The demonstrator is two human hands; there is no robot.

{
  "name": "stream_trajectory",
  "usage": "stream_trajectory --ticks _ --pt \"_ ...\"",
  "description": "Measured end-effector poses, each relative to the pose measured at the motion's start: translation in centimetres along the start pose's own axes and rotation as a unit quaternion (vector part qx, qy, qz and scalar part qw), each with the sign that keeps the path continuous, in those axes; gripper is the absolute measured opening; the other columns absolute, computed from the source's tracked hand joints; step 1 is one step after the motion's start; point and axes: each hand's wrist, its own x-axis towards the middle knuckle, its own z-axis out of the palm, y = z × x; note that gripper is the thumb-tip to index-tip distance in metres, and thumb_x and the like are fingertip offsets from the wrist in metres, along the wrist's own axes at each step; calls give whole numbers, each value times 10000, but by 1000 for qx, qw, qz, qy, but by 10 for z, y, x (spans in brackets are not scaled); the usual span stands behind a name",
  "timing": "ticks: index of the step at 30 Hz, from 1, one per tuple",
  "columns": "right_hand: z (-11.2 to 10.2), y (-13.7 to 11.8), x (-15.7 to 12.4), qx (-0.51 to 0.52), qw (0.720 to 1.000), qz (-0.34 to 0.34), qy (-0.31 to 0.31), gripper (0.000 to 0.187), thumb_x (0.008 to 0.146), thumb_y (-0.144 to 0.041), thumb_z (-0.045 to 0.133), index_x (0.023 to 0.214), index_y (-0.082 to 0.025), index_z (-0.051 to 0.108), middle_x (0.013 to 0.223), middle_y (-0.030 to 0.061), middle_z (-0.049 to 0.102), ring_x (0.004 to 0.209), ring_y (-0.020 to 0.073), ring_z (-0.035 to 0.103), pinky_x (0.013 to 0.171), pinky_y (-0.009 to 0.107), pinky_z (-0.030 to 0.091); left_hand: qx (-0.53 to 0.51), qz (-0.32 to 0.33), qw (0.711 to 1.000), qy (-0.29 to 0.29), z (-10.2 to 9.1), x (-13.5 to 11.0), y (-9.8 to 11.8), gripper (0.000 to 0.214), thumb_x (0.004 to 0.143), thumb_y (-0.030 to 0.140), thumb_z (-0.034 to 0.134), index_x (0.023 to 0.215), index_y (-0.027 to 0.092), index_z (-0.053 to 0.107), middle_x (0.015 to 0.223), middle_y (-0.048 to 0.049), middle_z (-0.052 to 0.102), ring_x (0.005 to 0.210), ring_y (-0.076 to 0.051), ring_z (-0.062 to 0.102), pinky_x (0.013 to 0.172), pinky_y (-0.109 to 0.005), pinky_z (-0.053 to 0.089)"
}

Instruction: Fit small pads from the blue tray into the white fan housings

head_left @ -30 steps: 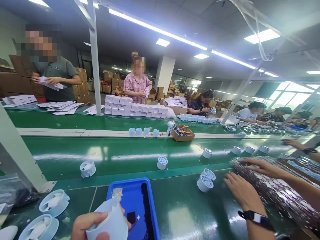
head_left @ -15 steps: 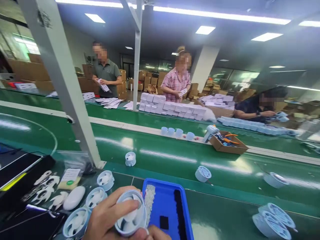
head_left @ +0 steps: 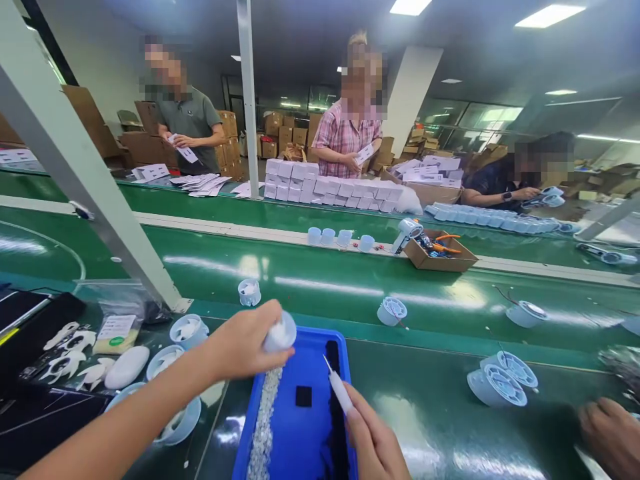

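My left hand grips a small pale-blue fan housing above the far left part of a blue tray. My right hand is closed around a slim white-handled tool with a thin metal tip, angled up over the tray's right side. Inside the tray lie a strip of small clear pieces, a black square and a row of dark pieces. Several similar fan housings with white blades stand left of the tray, partly hidden by my left forearm.
A green conveyor carries spaced housings, including one fan housing. A slanted metal post rises at left. Paired housings stand at right, near a co-worker's hand. Across the line, several people work behind white boxes.
My left hand has carried the fan housing up and away over the tray, apart from my right hand. The right hand's white tool now shows. The view has shifted.
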Motion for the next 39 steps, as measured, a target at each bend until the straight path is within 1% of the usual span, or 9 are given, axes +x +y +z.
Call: stream_trajectory --ticks 3,6,11,13,15,18,20,29,39 --pt "-1 -17 10 -61 997 -35 -42 400 855 -499 580 1067 -187 712 903 67 742 773 208 674 673 275 533 17 -12 999 -33 14 56 -9 572 715 469 733 1175 194 533 1021 -128 671 897 -320 639 729 -372 471" --pt "9 -30 16 -73 991 -65 -91 220 836 -397 631 881 -184 663 686 5 655 588 155 588 575 243 486 36 -4 997 -67 34 99 -16 569 664 287 797 1184 207 582 1212 -156 617 1142 -362 543 901 -431 438" --pt "29 -13 17 19 984 -112 -135 221 911 -407 563 898 -189 596 798 13 602 677 143 587 638 253 497 34 -11 994 -107 45 112 -29 861 684 274 803 1438 301 389 1568 -112 315 1424 -341 250 1117 -530 241" --pt "32 -2 16 43 981 -94 -164 241 937 -432 529 935 -195 571 821 16 594 683 139 588 653 261 504 40 -59 992 -104 40 104 -43 934 691 318 806 1482 276 312 1611 -125 193 1457 -381 129 1125 -617 170" --pt "33 7 15 48 977 -83 -191 247 942 -446 525 968 -203 561 862 24 599 714 143 599 680 270 508 46 -122 986 -108 34 94 -60 749 756 319 761 1416 212 422 1558 -154 291 1413 -401 241 1090 -654 238" --pt "34 12 15 44 968 -75 -235 235 949 -446 522 983 -217 562 905 29 603 756 151 607 712 284 510 30 -162 980 -109 25 78 -81 399 856 293 665 1226 171 579 1342 -118 524 1174 -299 534 972 -539 447" --pt "34 14 14 40 964 -75 -251 226 952 -442 519 989 -225 568 935 33 605 783 157 611 735 297 514 8 -158 985 -72 16 67 -84 370 850 259 654 1207 182 591 1264 -98 547 1046 -245 593 913 -440 489" --pt "34 15 14 12 961 -71 -268 230 958 -434 513 1030 -227 581 1013 53 618 855 179 642 782 333 529 -90 -152 969 171 -39 -18 -39 422 788 455 661 1169 285 596 1179 -30 567 969 -234 589 786 -327 489" --pt "29 13 13 -9 963 -75 -259 211 965 -429 504 1034 -239 563 969 33 630 765 153 627 711 298 511 -279 -298 882 236 0 -92 -19 542 717 568 725 1137 283 533 1091 -57 668 937 -269 668 776 -400 554"
